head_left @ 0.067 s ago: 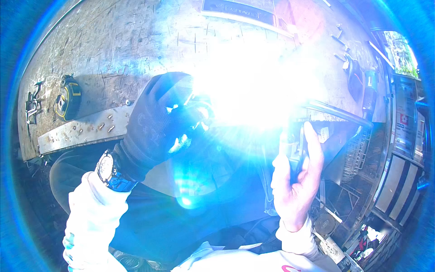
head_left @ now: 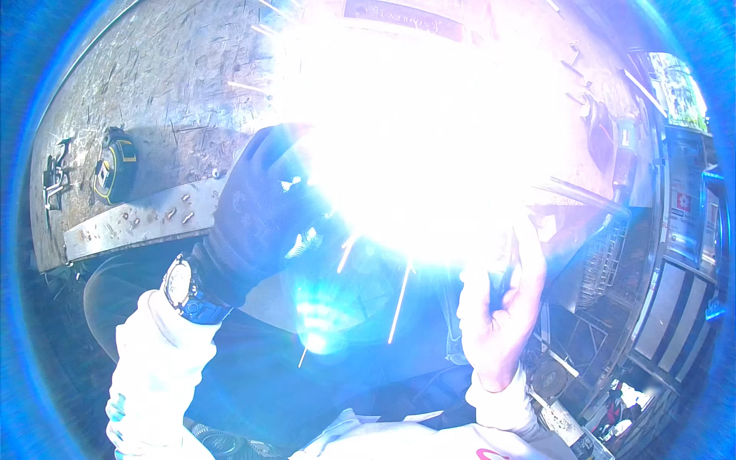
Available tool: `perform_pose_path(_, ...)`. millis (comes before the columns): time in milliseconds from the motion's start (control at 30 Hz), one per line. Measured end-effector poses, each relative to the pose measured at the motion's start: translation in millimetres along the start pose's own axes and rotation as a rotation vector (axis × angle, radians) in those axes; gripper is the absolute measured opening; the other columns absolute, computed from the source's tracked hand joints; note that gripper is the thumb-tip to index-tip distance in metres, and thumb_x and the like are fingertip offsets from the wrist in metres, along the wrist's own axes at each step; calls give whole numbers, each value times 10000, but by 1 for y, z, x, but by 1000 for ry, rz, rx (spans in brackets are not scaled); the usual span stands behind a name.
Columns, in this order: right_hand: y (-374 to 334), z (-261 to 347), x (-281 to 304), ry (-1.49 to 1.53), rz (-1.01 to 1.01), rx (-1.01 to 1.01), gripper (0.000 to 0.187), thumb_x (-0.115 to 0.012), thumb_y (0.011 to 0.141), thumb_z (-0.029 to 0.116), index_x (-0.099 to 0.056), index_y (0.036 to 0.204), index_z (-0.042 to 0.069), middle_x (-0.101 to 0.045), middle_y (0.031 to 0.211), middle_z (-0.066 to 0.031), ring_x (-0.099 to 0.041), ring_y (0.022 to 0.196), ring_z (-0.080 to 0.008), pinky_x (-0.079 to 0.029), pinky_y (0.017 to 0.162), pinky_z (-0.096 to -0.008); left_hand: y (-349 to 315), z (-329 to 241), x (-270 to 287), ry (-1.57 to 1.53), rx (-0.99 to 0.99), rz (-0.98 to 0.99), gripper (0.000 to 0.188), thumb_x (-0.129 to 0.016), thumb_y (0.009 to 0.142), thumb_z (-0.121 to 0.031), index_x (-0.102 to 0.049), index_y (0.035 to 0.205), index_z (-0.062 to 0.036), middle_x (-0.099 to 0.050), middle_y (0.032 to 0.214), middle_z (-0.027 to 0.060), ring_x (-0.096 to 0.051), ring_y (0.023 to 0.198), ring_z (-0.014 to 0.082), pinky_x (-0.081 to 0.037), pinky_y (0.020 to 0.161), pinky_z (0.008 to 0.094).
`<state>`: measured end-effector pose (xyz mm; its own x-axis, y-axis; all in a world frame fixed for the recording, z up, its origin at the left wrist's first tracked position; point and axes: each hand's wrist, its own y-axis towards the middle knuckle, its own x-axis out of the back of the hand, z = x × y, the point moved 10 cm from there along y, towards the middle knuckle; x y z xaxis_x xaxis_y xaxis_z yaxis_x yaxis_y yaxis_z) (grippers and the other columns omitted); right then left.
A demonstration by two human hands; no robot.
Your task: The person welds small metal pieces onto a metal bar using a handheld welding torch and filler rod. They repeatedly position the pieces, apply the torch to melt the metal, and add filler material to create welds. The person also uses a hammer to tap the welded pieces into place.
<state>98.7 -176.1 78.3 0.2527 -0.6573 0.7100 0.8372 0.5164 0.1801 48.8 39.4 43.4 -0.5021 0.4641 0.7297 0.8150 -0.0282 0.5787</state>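
A blinding white welding arc (head_left: 429,138) washes out the middle of the bench. My left hand (head_left: 264,199), in a dark glove with a watch (head_left: 182,284) at the wrist, reaches to the left edge of this glare. Its fingers look curled, but whatever they hold is lost in the light. Bare, my right hand (head_left: 502,314) is raised just below and right of the glare. Between its thumb and fingers is a dark, straight-edged object (head_left: 500,277), mostly washed out; I cannot tell its kind. Thin orange sparks (head_left: 399,303) streak down between my hands.
On the scratched metal bench (head_left: 176,84), a tape measure (head_left: 115,165) and a metal clamp-like piece (head_left: 56,175) lie at left. A flat metal strip (head_left: 146,213) with small bits runs along the front edge. A power tool (head_left: 625,157) and a bar (head_left: 579,195) lie at right.
The arc's glare has grown wider, covering more of the bench and my right fingertips. Orange sparks have appeared around it. Both hands stay nearly in place.
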Motion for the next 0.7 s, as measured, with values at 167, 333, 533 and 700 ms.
perform_pose_path(167,-11,-18,-4,173,26,-230,642,-656,953,29,-375,1527,-38,-525,1458,-204,-604,1218,-247,-484,1035,-360,2,-4,5,26,-38,83,226,-829,684,-85,-742,889,-123,-694,1156,82,-638,1110,360,-551,890,473)
perform_pose_path(333,-13,-28,-3,299,-74,-259,685,-667,958,31,-309,1536,-52,-524,1437,-209,-642,967,-148,-534,821,-273,19,-10,7,-52,-13,58,211,-853,698,-95,-708,852,-84,-681,1152,100,-662,1061,339,-536,865,435)
perform_pose_path(533,-15,-36,-7,337,-26,-307,696,-669,951,13,-295,1535,-49,-485,1467,-204,-622,914,-131,-529,764,-246,26,-13,3,-16,4,35,186,-854,737,-98,-731,876,-87,-687,1117,86,-674,1033,302,-545,857,427)
perform_pose_path(700,-11,-31,-9,331,-34,-273,696,-674,956,31,-300,1539,-42,-593,1273,-163,-614,861,-113,-514,729,-233,22,-19,4,38,-135,35,223,-848,755,-118,-758,958,-96,-685,1105,80,-672,1024,297,-547,864,428)
